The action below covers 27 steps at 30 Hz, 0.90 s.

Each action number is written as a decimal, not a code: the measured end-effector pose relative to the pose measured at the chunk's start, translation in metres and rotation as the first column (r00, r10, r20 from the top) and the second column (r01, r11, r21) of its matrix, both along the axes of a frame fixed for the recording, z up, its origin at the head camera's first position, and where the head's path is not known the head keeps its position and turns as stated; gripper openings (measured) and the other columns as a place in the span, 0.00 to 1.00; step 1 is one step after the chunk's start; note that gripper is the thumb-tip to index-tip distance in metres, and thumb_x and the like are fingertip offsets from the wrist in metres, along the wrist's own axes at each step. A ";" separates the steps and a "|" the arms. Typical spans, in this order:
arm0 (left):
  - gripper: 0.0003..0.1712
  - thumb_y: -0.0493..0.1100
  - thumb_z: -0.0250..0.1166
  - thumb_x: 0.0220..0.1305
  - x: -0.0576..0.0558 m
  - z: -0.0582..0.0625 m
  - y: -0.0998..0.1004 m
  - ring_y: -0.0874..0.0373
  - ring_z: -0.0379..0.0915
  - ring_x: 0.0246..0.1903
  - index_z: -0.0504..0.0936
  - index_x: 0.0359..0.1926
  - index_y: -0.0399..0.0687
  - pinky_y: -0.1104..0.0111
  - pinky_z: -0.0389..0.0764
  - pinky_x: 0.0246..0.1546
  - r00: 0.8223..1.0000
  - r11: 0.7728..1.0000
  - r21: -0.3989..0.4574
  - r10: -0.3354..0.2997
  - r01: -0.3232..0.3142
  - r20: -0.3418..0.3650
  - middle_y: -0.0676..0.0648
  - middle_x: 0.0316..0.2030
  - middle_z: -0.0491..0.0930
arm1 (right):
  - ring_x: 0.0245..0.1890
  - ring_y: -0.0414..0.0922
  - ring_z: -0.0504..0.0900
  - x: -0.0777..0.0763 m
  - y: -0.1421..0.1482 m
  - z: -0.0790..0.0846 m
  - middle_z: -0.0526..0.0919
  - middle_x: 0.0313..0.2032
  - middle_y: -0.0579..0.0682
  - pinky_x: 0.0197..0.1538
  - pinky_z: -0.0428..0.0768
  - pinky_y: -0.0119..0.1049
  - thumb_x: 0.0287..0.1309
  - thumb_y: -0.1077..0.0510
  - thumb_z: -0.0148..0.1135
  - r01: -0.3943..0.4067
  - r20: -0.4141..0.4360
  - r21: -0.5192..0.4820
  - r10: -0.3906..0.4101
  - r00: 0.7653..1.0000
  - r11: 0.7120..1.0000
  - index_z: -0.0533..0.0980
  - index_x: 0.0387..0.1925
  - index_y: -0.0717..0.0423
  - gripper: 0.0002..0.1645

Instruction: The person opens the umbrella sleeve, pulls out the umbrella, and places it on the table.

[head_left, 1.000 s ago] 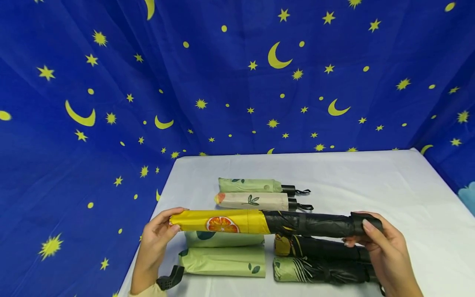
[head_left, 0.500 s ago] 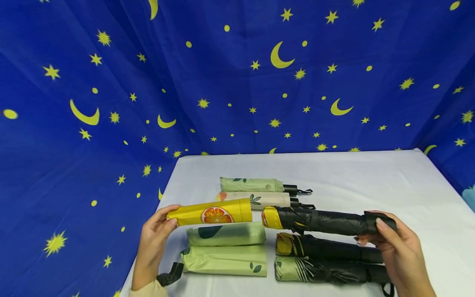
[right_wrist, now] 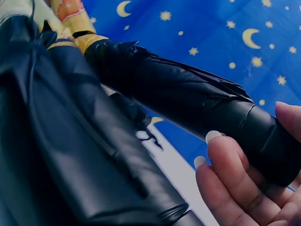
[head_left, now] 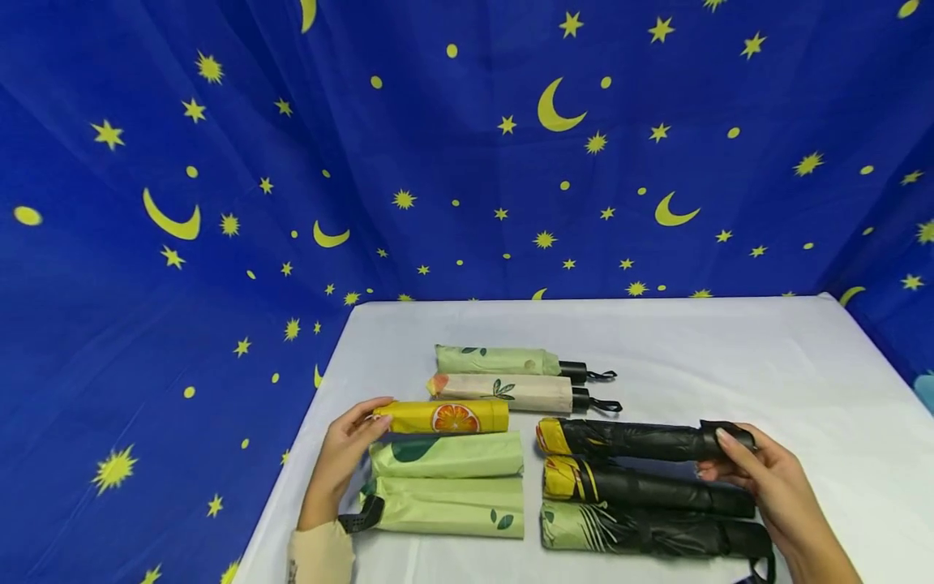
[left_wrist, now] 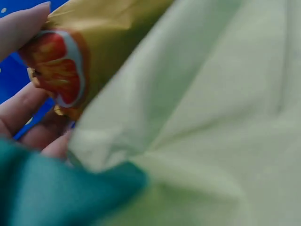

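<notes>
My left hand (head_left: 344,453) pinches the far-left end of a yellow umbrella sleeve (head_left: 485,416) printed with an orange slice. In the left wrist view, thumb and fingers close on that sleeve (left_wrist: 110,26) near the fruit print. My right hand (head_left: 769,474) grips the handle end of a black folded umbrella (head_left: 635,440) with a yellow tip; the right wrist view has fingers curled round its dark end. Sleeve and umbrella lie apart, roughly in line. Below the sleeve are two pale green umbrella sleeves (head_left: 467,454). Below the umbrella lie a black-and-yellow umbrella (head_left: 657,489) and a green-and-black umbrella (head_left: 649,534).
At the back of the white table (head_left: 700,349) lie a green covered umbrella (head_left: 496,361) and a cream covered umbrella (head_left: 533,393), black handles to the right. A blue curtain (head_left: 438,146) with moons and stars stands behind the table and along its sides.
The yellow sleeve has come off the black umbrella, leaving a gap between them. Both hands have since lowered their pieces into the rows, the left hand also shifting right.
</notes>
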State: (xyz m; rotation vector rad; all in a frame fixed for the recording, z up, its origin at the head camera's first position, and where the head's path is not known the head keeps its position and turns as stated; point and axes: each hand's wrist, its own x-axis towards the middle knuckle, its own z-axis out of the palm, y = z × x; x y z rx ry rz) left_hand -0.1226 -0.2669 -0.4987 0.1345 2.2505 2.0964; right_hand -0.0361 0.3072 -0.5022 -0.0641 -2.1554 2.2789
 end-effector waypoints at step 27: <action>0.36 0.60 0.65 0.71 0.009 0.057 0.023 0.43 0.57 0.73 0.67 0.75 0.59 0.40 0.61 0.69 0.989 0.834 -0.550 -0.039 -0.048 -0.144 0.48 0.73 0.66 | 0.41 0.58 0.88 -0.010 -0.014 0.022 0.89 0.44 0.59 0.35 0.86 0.43 0.68 0.43 0.66 0.194 -0.167 0.810 -0.099 0.981 0.553 0.81 0.57 0.61 0.28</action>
